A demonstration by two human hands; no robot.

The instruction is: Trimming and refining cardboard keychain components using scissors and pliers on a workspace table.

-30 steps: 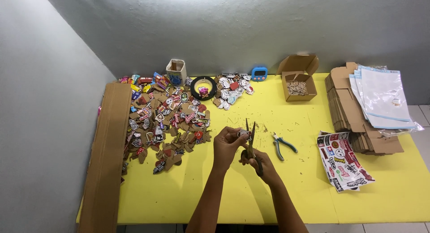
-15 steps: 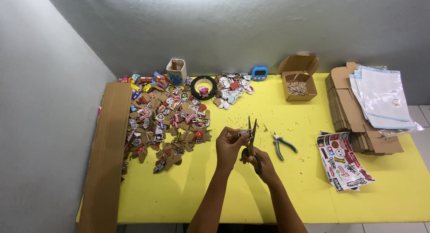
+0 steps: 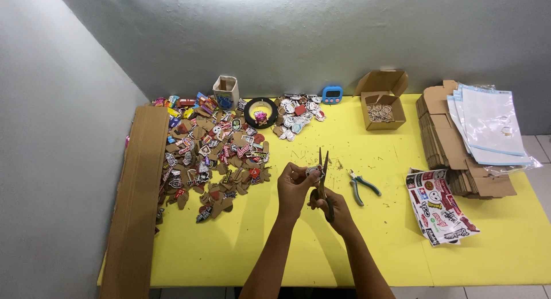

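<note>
One pair of scissors [image 3: 323, 178], one pair of pliers [image 3: 361, 186], one tape roll [image 3: 261, 112], one blue timer [image 3: 332, 94], two open boxes [image 3: 381, 98]

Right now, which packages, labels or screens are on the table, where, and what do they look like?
Open cardboard box: back centre-right, small, brown, flaps up.
Blue timer: back centre, small, rounded, pale screen.
Clear bags: right, on the flat cardboard stack, white with blue edges.
Sticker sheet: right front, colourful.
Sticker pile: left, multicoloured on brown backing.
Small printed cup: back left.

Yellow table [image 3: 241, 247] in corner, grey walls [image 3: 287, 40] behind and left, pale tiled floor [image 3: 536, 147] right.
</note>
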